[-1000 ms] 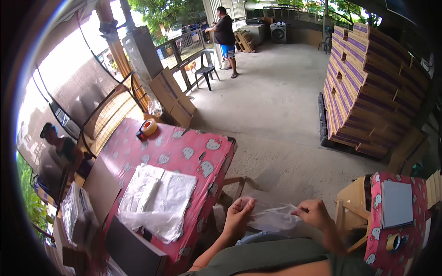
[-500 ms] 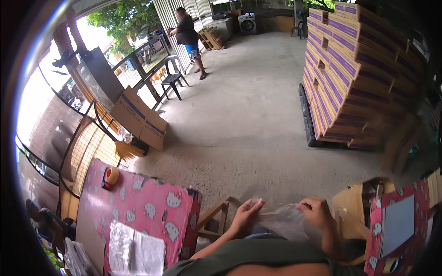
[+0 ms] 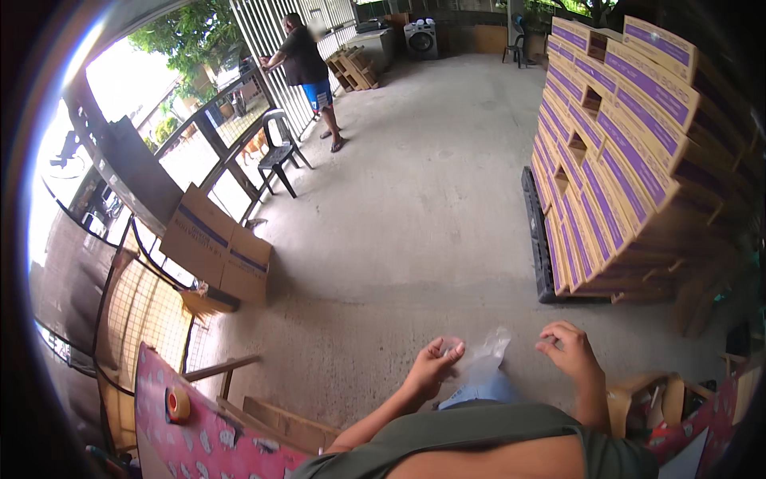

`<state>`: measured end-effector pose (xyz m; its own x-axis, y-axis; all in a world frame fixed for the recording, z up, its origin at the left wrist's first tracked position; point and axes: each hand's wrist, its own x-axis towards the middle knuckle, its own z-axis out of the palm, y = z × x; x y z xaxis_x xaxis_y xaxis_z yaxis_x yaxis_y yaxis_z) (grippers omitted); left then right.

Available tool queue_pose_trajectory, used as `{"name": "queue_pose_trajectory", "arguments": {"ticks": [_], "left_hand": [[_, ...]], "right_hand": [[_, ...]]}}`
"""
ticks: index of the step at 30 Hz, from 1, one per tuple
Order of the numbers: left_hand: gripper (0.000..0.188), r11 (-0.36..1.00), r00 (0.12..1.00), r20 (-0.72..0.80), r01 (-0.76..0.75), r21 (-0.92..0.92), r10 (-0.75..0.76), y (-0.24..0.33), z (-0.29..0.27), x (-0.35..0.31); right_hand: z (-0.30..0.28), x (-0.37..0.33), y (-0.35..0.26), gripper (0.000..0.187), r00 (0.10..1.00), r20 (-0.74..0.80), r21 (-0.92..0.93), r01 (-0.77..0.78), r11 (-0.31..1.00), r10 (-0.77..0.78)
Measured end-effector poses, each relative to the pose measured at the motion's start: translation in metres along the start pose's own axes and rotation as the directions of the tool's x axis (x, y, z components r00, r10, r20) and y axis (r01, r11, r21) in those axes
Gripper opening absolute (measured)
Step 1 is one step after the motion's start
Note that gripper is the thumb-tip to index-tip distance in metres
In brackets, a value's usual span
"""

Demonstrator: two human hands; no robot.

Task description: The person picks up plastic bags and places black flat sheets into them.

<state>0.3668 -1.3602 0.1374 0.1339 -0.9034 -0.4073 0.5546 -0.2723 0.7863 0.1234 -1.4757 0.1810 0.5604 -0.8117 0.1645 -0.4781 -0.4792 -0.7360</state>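
In front of my body, my left hand (image 3: 435,367) is closed with thumb and fingers on a clear plastic bag (image 3: 487,351). The thin bag hangs to the right of that hand, its free end loose and pointing up. My right hand (image 3: 570,349) is held up to the right, apart from the bag. Its fingers are loosely curled, and I see nothing between them.
A pink-covered table (image 3: 215,427) at lower left bears a tape roll (image 3: 179,405). Another pink-covered surface (image 3: 694,427) is at lower right. Stacked cartons (image 3: 614,160) stand on a black pallet (image 3: 538,235). Beyond are a chair (image 3: 279,152) and a person (image 3: 307,72) by the gate.
My right hand has let go of the bag and moved slightly right. My view has tilted up, so less of the tables shows. The person by the gate has turned and reaches toward it.
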Motion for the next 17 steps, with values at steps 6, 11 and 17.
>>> {"name": "queue_pose_trajectory", "arguments": {"ticks": [6, 11, 17], "left_hand": [[0.027, 0.998, 0.989, -0.145, 0.02, -0.06, -0.029, 0.045, -0.002, 0.162], [0.019, 0.999, 0.999, -0.031, 0.018, 0.049, -0.017, 0.124, 0.009, 0.302], [0.019, 0.985, 0.976, -0.162, -0.159, -0.063, 0.147, 0.216, 0.004, 0.446]], "right_hand": [[-0.011, 0.168, 0.069, 0.025, 0.995, 0.072, -0.051, -0.067, 0.996, 0.07], [-0.037, 0.339, 0.094, 0.027, 1.0, 0.015, -0.06, -0.015, 0.998, 0.016], [-0.038, 0.536, 0.123, 0.034, 0.95, 0.312, -0.091, 0.046, 0.995, -0.015]]}}
